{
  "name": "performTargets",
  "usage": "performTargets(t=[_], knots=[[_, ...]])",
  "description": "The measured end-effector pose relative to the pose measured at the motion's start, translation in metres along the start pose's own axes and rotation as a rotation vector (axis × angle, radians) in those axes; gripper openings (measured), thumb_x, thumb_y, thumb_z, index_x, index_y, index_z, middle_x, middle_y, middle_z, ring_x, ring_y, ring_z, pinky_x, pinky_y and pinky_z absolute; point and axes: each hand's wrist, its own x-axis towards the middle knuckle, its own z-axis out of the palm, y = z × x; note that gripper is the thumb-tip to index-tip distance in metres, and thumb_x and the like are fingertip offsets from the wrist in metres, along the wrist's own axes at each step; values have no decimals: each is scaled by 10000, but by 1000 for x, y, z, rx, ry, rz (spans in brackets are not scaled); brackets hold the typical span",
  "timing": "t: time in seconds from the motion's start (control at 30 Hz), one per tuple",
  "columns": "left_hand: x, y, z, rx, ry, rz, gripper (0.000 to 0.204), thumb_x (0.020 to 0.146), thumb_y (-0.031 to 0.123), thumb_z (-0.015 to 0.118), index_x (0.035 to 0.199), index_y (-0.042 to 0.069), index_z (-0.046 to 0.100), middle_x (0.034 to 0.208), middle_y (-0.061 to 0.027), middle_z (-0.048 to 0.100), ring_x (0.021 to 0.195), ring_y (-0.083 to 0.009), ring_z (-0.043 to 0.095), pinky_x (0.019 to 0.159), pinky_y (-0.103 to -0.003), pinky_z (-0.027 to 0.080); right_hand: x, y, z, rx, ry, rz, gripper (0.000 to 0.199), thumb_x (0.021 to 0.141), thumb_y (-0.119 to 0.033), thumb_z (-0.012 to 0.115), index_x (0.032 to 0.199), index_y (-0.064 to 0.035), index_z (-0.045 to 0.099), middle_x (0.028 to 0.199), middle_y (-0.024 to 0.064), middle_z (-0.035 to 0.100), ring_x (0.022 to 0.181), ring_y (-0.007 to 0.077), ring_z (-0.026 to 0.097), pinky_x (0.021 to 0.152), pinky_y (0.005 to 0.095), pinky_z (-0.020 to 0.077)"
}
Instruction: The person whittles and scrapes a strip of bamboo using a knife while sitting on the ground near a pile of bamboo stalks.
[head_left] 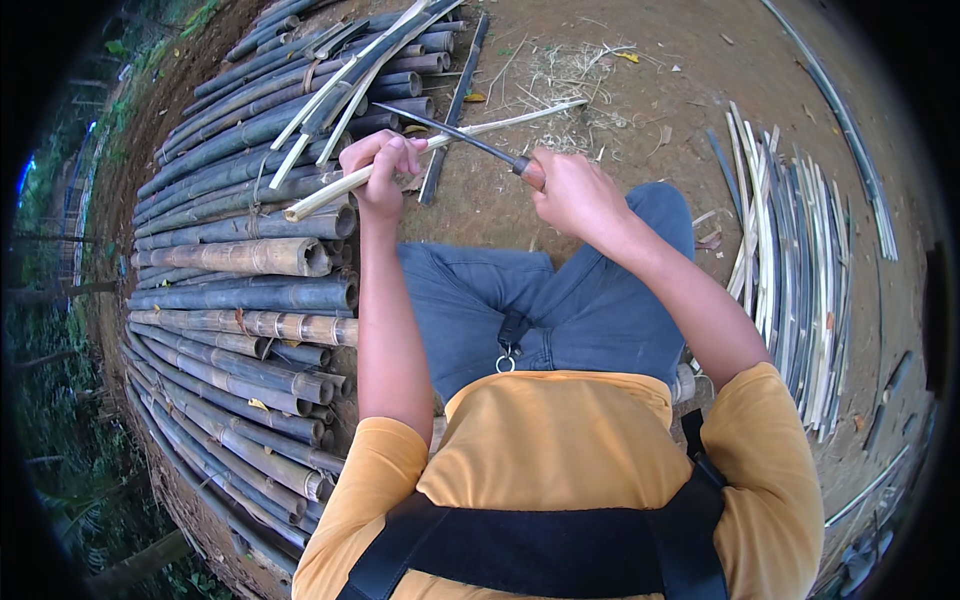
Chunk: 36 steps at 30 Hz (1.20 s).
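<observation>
The right hand [580, 195] is wrapped around the wooden handle [534, 175] of a knife [492, 151]. The left hand [380, 170] is closed around a pale stick [325, 197], which slants away to the right in front of the person. The knife's blade crosses the stick. Ahead, shavings [570, 88] lie on the dirt [690, 55]. Big bamboo poles [230, 257] lie left, thin strips [790, 280] right.
</observation>
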Motion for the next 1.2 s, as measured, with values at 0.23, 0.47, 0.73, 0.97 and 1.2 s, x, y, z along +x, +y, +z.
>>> performTargets(t=[0.23,0.47,0.73,0.97,1.2], knots=[[-2,7,28,23,-102,89,299,848,75,555,563,-16,540,547,-88,564,530,-146,578,741,-339,564,19,53,16,116,23,129,172,888,-145,564,969,-1,612,905,239,672,903,405,657,787,491,500],[-4,0,44,-119,172,97,361,882,105,492,532,20,465,519,-73,498,467,-141,506,636,-363,548,7,37,23,226,93,36,121,786,-100,580,852,-17,521,779,237,623,821,452,611,722,500,472],[-4,-2,79,-69,666,139,316,987,258,499,758,44,456,539,-50,508,494,-142,528,551,-299,515,7,38,21,151,112,78,162,823,-139,601,911,-5,573,872,252,660,906,439,637,783,519,492],[-3,-11,86,-154,478,254,312,939,229,459,686,50,424,506,-45,448,431,-124,455,438,-250,422,-15,48,18,195,112,83,153,793,-119,590,847,4,516,756,243,588,768,440,582,705,476,459],[-3,-23,63,-258,541,275,296,905,216,415,663,45,416,499,-30,410,422,-105,427,401,-242,403,-9,24,27,130,65,96,170,845,-145,586,934,-1,573,819,251,656,889,450,638,777,523,493]])
